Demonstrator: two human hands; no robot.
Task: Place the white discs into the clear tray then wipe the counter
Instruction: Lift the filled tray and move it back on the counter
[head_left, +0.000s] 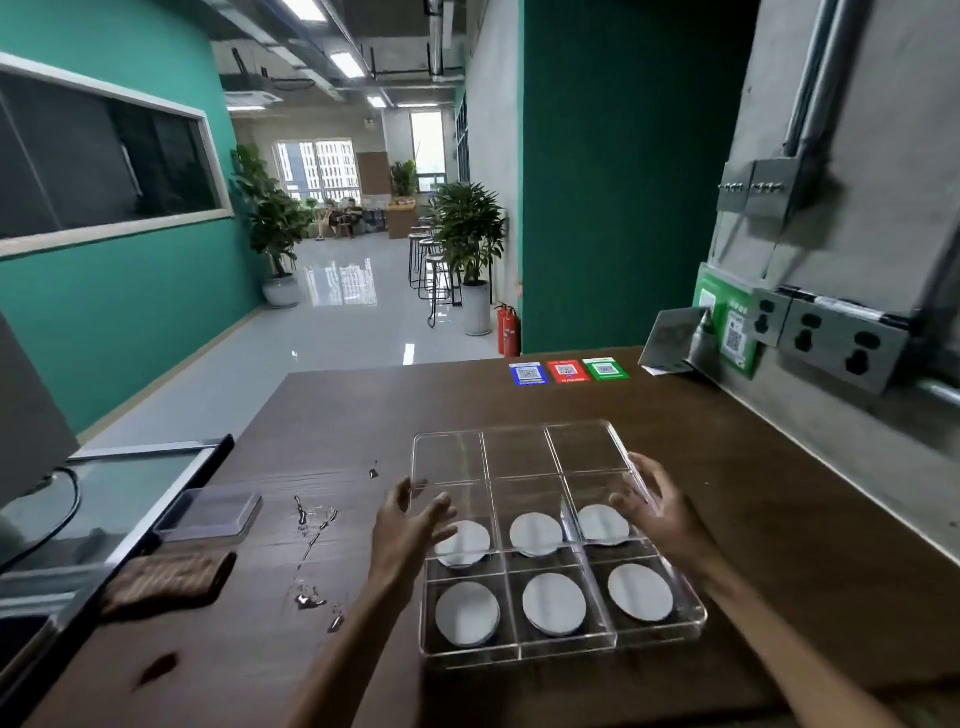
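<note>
**Clear tray lying between 2 hands, 6 discs loaded**

The clear tray (550, 540) is lying flat on the dark wooden surface (753, 545), its long axis running away from the person toward the far edge and leaning slightly left. It is divided into 12 compartments, 3 across and 4 deep. The 6 white discs (554, 604) are sitting 1 per compartment in the 2 nearest rows; the 2 far rows are holding nothing.

The left hand (410, 525) is hovering at the tray's left wall, about mid-length, fingers spread and relaxed, partly overlapping the left disc of the second row. The right hand (654, 509) is sitting at the right wall, fingers loosely spread around the rim; whether it is actually touching the wall cannot be told.

Left of the tray, water droplets (311, 551) are streaking the surface. Farther left, a brown cloth (166, 582) is lying at the surface's edge, with a small clear lidded box (210, 514) just beyond it. At the far edge, 3 QR cards (569, 371) are lying in blue, red and green.
</note>
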